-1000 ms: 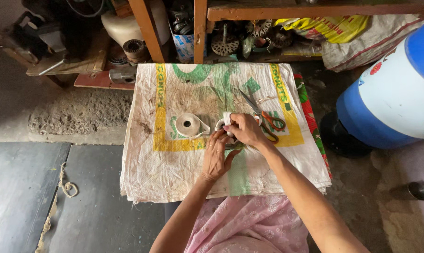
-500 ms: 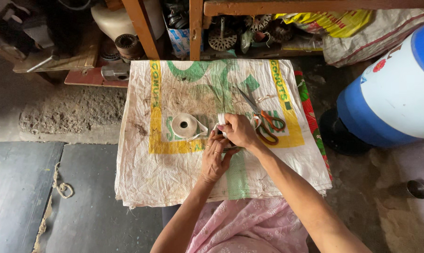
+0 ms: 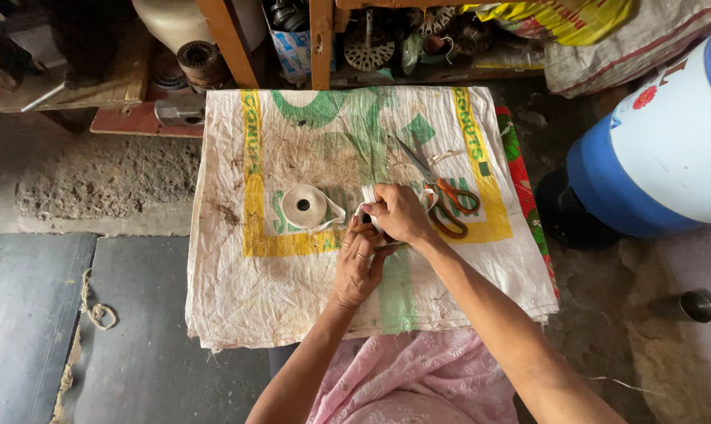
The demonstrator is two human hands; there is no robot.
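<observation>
A roll of white tape (image 3: 303,206) lies on a woven sack (image 3: 245,290) spread on the floor. A strip runs from the roll toward my hands. My right hand (image 3: 398,213) is closed on the strip's end. Just below it, my left hand (image 3: 357,261) pinches the same strip or a small piece under it; what lies beneath the fingers is hidden. A pair of scissors with orange handles (image 3: 442,198) rests on the sack right of my right hand.
A large blue and white barrel (image 3: 661,149) stands at the right. Wooden shelf legs (image 3: 223,35) and metal parts sit behind the sack. A small dark cup (image 3: 696,306) is at the far right, a knotted cord (image 3: 96,312) at the left.
The view has shifted slightly. Both hands stay together over the tape strip, with little visible change in their grip.
</observation>
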